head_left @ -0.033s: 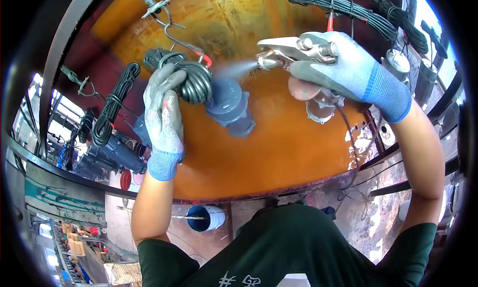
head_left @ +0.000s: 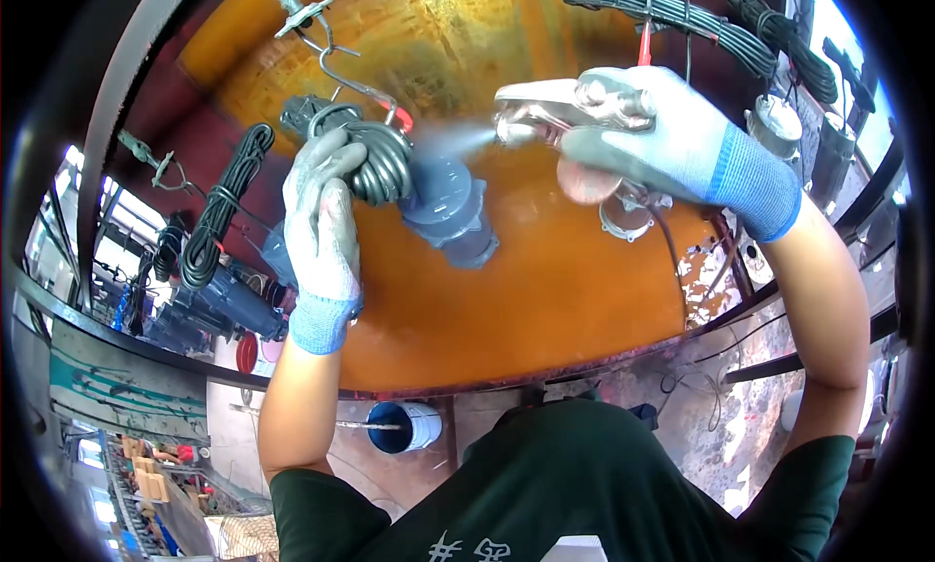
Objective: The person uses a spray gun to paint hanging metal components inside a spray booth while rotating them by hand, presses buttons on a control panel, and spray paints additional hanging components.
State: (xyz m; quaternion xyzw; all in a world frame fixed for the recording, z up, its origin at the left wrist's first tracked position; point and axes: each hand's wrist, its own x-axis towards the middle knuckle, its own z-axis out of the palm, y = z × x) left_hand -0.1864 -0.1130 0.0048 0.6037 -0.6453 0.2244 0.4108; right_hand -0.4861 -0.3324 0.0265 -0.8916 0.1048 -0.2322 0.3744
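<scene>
My gloved left hand is closed round a coil of black cable, which hangs from a metal hook. Just below the coil, a blue-grey cylindrical motor housing hangs in front of the orange-brown booth wall. In my gloved right hand is a metal spray gun, gripped with its nozzle facing left. A pale mist leaves the nozzle and reaches the housing's top and the cable. Part of the gun's handle is hidden by my fingers; a round reddish cup shows beneath it.
More cable bundles hang at upper right, with grey cylindrical units beneath them. At left hang another cable coil and dark blue housings. A bucket with a stick stands on the floor below the booth's curved edge.
My right hand and the spray gun have shifted slightly left and tilted a little. The left hand keeps its hold on the cable coil, nearly unmoved. Mist still leaves the nozzle.
</scene>
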